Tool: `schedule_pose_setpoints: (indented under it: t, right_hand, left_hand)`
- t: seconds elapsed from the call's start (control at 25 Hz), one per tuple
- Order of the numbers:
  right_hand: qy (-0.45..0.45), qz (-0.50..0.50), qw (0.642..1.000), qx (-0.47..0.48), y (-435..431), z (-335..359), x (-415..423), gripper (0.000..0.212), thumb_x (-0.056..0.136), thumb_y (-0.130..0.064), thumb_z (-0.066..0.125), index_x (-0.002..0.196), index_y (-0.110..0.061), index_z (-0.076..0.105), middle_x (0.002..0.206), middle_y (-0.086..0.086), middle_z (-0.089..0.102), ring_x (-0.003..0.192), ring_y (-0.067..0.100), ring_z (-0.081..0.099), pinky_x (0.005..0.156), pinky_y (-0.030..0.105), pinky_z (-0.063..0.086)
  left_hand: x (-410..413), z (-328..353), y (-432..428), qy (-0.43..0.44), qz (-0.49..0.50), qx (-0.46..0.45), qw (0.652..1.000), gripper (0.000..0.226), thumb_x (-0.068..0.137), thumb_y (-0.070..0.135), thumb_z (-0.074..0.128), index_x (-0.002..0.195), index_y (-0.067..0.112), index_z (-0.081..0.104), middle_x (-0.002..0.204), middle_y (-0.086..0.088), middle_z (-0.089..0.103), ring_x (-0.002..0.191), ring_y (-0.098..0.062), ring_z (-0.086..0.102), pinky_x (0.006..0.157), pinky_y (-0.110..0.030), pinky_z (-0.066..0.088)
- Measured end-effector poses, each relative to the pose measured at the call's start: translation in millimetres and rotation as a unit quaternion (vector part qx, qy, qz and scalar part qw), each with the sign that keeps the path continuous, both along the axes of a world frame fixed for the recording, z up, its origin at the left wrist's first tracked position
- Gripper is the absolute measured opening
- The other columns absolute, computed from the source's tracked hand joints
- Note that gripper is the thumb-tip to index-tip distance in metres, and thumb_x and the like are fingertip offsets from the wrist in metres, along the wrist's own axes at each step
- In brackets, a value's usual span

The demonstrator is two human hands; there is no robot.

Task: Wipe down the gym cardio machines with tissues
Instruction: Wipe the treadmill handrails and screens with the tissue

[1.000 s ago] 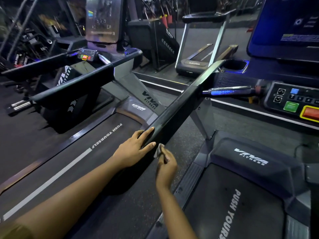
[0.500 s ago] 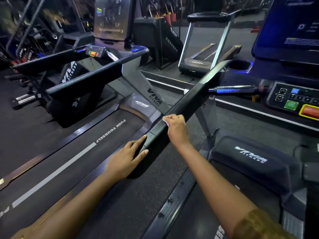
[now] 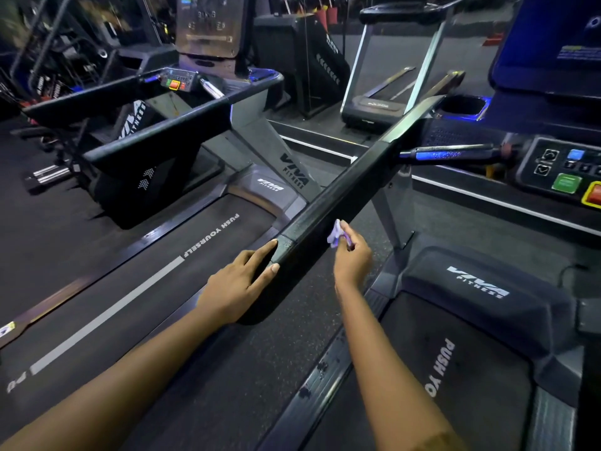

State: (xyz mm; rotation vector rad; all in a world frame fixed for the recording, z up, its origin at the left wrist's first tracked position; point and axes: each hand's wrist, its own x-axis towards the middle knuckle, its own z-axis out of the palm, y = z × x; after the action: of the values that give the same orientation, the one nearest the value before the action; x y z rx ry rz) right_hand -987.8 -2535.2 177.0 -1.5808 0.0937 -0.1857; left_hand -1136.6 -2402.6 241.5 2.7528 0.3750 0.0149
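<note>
A long black side handrail (image 3: 344, 187) of the right treadmill runs from the console down to the middle of the view. My left hand (image 3: 239, 284) rests on its near end, fingers straight along the left side and thumb on the end face. My right hand (image 3: 351, 255) pinches a small crumpled pale tissue (image 3: 334, 234) and holds it against the rail's right side face, just beyond the left hand. Both forearms reach in from the bottom.
The right treadmill has its console buttons (image 3: 567, 182), a metal grip bar (image 3: 448, 154) and belt (image 3: 439, 385). A second treadmill (image 3: 195, 131) stands to the left with its belt (image 3: 130, 288). Speckled floor (image 3: 260, 369) lies between them. More machines stand at the back.
My right hand came off the top of the rail and dropped with the tissue to the rail's right side face, a little nearer to me. My left hand stayed on the rail's near end.
</note>
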Motion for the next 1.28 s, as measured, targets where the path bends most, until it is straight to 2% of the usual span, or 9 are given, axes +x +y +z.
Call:
schedule_pose_setpoints:
  t: [0.24, 0.36, 0.48, 0.6, 0.84, 0.96, 1.08, 1.2, 1.28]
  right_hand:
    - [-0.043, -0.056, 0.995, 0.07, 45, -16, -74, 0.036, 0.082, 0.015, 0.054, 0.111, -0.005, 0.064, 0.108, 0.001, 0.064, 0.1, 0.003, 0.06, 0.087, 0.012, 0.047]
    - [0.087, -0.005, 0.969, 0.23, 50, -20, -119, 0.022, 0.09, 0.001, 0.051, 0.107, -0.001, 0.066, 0.105, 0.009, 0.069, 0.1, 0.009, 0.064, 0.089, 0.022, 0.051]
    - [0.072, -0.001, 0.975, 0.212, 44, -28, -142, 0.027, 0.088, 0.007, 0.05, 0.108, -0.001, 0.066, 0.105, 0.009, 0.069, 0.102, 0.017, 0.064, 0.089, 0.03, 0.052]
    - [0.016, -0.051, 0.99, 0.131, 36, -33, -96, 0.036, 0.085, 0.013, 0.052, 0.113, -0.007, 0.064, 0.111, 0.007, 0.066, 0.099, 0.007, 0.062, 0.084, 0.022, 0.052]
    - [0.015, -0.046, 0.997, 0.056, 43, -30, -54, 0.03, 0.088, 0.008, 0.052, 0.114, -0.001, 0.063, 0.11, 0.015, 0.065, 0.102, 0.02, 0.06, 0.079, 0.003, 0.042]
    - [0.085, -0.038, 0.982, 0.164, 51, -37, -97, 0.027, 0.092, 0.004, 0.048, 0.114, 0.001, 0.062, 0.113, 0.015, 0.063, 0.104, 0.017, 0.061, 0.086, 0.008, 0.046]
    - [0.174, -0.02, 0.924, 0.34, 59, -32, -143, 0.029, 0.095, -0.001, 0.039, 0.114, 0.008, 0.059, 0.115, 0.019, 0.062, 0.108, 0.02, 0.06, 0.09, 0.022, 0.049]
    - [0.165, -0.005, 0.927, 0.336, 53, -31, -162, 0.028, 0.093, 0.004, 0.041, 0.11, 0.004, 0.063, 0.113, 0.018, 0.064, 0.101, 0.015, 0.064, 0.088, 0.023, 0.051]
    - [0.083, -0.02, 0.97, 0.229, 43, -30, -145, 0.034, 0.088, 0.012, 0.047, 0.11, -0.008, 0.063, 0.113, 0.01, 0.065, 0.099, 0.012, 0.064, 0.085, 0.016, 0.05]
  left_hand:
    - [1, -5, 4, -0.023, 0.003, -0.019, 1.0, 0.072, 0.073, 0.079, 0.002, 0.142, 0.059, 0.01, 0.142, 0.016, 0.039, 0.122, -0.014, 0.049, 0.094, -0.039, 0.041]
    - [2, -7, 6, -0.022, -0.003, -0.013, 1.0, 0.071, 0.073, 0.08, 0.002, 0.141, 0.061, 0.009, 0.143, 0.015, 0.039, 0.122, -0.016, 0.049, 0.094, -0.04, 0.042]
    - [1, -7, 6, -0.018, -0.007, -0.007, 1.0, 0.072, 0.073, 0.079, 0.001, 0.142, 0.06, 0.008, 0.143, 0.014, 0.038, 0.122, -0.016, 0.049, 0.093, -0.038, 0.042]
    - [1, -6, 6, -0.021, -0.002, -0.006, 1.0, 0.073, 0.072, 0.08, 0.002, 0.142, 0.059, 0.01, 0.142, 0.014, 0.039, 0.121, -0.016, 0.05, 0.095, -0.04, 0.041]
    - [2, -8, 7, -0.019, -0.001, -0.01, 1.0, 0.07, 0.073, 0.08, 0.003, 0.141, 0.061, 0.008, 0.141, 0.015, 0.039, 0.119, -0.015, 0.051, 0.096, -0.042, 0.042]
    - [3, -8, 7, -0.021, -0.003, -0.012, 1.0, 0.072, 0.073, 0.08, 0.004, 0.142, 0.059, 0.009, 0.141, 0.012, 0.04, 0.119, -0.017, 0.051, 0.095, -0.042, 0.042]
    - [3, -9, 8, -0.022, -0.005, -0.013, 1.0, 0.073, 0.072, 0.081, 0.004, 0.142, 0.059, 0.009, 0.141, 0.01, 0.04, 0.119, -0.019, 0.051, 0.095, -0.042, 0.043]
    - [3, -11, 9, -0.023, -0.005, -0.021, 0.999, 0.073, 0.072, 0.081, 0.004, 0.141, 0.059, 0.01, 0.14, 0.007, 0.042, 0.121, -0.021, 0.05, 0.096, -0.043, 0.042]
    - [3, -11, 10, -0.021, 0.0, -0.026, 0.999, 0.072, 0.072, 0.081, 0.005, 0.141, 0.06, 0.011, 0.14, 0.007, 0.043, 0.122, -0.022, 0.05, 0.097, -0.043, 0.042]
